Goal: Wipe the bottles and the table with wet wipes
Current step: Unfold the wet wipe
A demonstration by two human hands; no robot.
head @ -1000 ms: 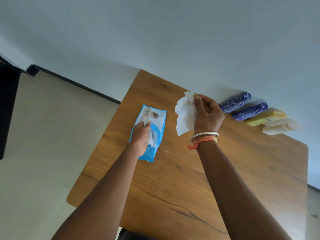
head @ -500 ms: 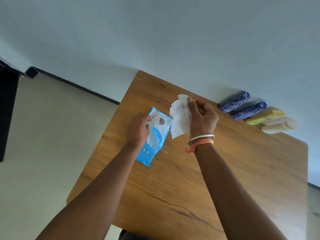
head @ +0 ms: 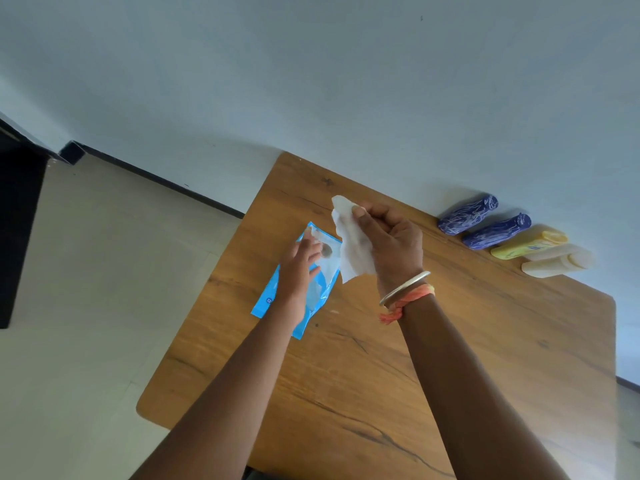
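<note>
Wooden surface (head: 381,375): left grip (head: 299,268) rests on blue wipes pack (head: 266,299), fingers loose, holding nothing. Right grip (head: 394,244), just right of pack, pinches white wet wipe (head: 353,258). Well right of pack, lying down: blue bottles (head: 467,215), yellow bottle (head: 528,244), cream bottle (head: 557,260).

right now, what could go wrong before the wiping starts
1. The right hand pinches the wet wipe only at its top; it could drop.
2. The wipes pack lies near the table edge; the left hand could nudge it off.
3. The bottles sit close together; wiping one may knock its neighbours.
</note>
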